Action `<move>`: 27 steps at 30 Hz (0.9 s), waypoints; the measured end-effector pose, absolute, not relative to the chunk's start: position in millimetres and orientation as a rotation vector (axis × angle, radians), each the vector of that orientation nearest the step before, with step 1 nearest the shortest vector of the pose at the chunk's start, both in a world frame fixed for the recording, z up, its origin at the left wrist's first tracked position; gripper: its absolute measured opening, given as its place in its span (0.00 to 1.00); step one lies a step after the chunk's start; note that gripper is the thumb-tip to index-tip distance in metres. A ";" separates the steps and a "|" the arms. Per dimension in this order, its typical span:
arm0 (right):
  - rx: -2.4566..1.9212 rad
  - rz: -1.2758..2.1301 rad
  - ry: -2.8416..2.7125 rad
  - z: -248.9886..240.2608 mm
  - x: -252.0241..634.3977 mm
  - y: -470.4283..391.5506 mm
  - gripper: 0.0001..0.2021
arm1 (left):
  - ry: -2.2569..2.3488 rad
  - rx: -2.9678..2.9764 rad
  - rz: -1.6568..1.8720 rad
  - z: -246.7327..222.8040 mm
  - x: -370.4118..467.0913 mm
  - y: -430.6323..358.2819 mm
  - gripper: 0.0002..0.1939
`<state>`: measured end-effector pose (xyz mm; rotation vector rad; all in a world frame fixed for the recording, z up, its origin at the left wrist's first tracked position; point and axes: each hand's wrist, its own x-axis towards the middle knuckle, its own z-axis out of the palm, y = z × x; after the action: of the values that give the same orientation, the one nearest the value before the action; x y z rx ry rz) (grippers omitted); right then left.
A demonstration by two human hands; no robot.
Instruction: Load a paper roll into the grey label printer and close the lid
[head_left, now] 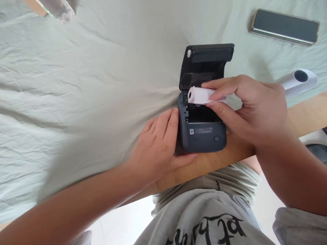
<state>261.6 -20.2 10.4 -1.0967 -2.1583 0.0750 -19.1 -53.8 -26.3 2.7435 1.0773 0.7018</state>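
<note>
A dark grey portable thermal printer [204, 136] stands near the table's front edge with its black lid [206, 64] raised. My left hand [159, 143] holds it steady, fingers along its left side and thumb at its front edge. Between the thumb and fingers of my right hand [250, 105] is a small white paper roll [200, 95]. The roll lies sideways over the printer's open compartment, its hollow core facing left. Its right end is partly hidden by my fingers, and I cannot tell whether it touches the compartment.
A dark phone-like slab [284, 27] lies at the back right. Behind my right hand is a white cylindrical object [300, 81]. At the top left sits a clear item [61, 10]. A pale cloth [102, 68] covers the table, leaving its wooden edge [237, 146] bare.
</note>
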 end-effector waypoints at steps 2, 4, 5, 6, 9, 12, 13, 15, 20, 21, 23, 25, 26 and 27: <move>-1.085 0.100 -2.158 10.2 261.2 -19.4 0.05 | 1.080 2.723 0.695 -26.8 -19.1 -54.1 0.49; -1.105 0.168 -2.138 11.3 259.9 -20.9 0.05 | 1.088 2.703 0.675 -27.0 -19.3 -54.3 0.51; -1.115 0.200 -2.124 12.2 259.3 -22.6 0.05 | 1.094 2.695 0.668 -27.2 -19.5 -54.3 0.51; -1.123 0.227 -2.109 13.2 258.6 -24.9 0.05 | 1.096 2.691 0.665 -27.4 -19.6 -54.3 0.51; -1.122 0.267 -2.054 15.1 256.4 -34.3 0.05 | 1.081 2.692 0.697 -28.5 -20.0 -54.0 0.50; -1.047 0.277 -2.025 11.6 252.8 -44.5 0.06 | 1.047 2.669 0.757 -28.4 -20.8 -53.5 0.52; -1.016 0.271 -2.032 8.9 251.8 -47.5 0.06 | 1.034 2.661 0.765 -27.8 -21.3 -53.4 0.51; -0.979 0.285 -2.055 2.4 251.4 -52.7 0.06 | 1.011 2.651 0.733 -26.2 -22.6 -53.4 0.43; -1.060 0.264 -2.007 -3.5 260.4 -61.9 0.03 | 0.959 2.623 0.637 -21.6 -25.6 -53.1 0.38; -1.109 0.246 -1.952 -1.9 262.1 -62.0 0.07 | 0.951 2.614 0.635 -20.8 -25.9 -53.0 0.37; -1.199 0.251 -1.842 2.1 263.9 -58.5 0.14 | 0.952 2.596 0.618 -19.3 -26.4 -52.5 0.34; -1.264 0.311 -1.769 4.3 263.3 -50.0 0.19 | 0.956 2.587 0.604 -18.2 -26.7 -51.9 0.31; -1.281 0.356 -1.746 4.1 262.6 -44.3 0.21 | 0.953 2.588 0.606 -17.8 -26.8 -51.6 0.31; -1.290 0.400 -1.733 3.0 261.8 -38.4 0.23 | 0.941 2.594 0.608 -17.6 -26.9 -51.4 0.30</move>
<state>261.8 -38.4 3.0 -1.2904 -1.7326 0.4004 -26.9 -51.4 -17.6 2.5936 0.9410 0.6081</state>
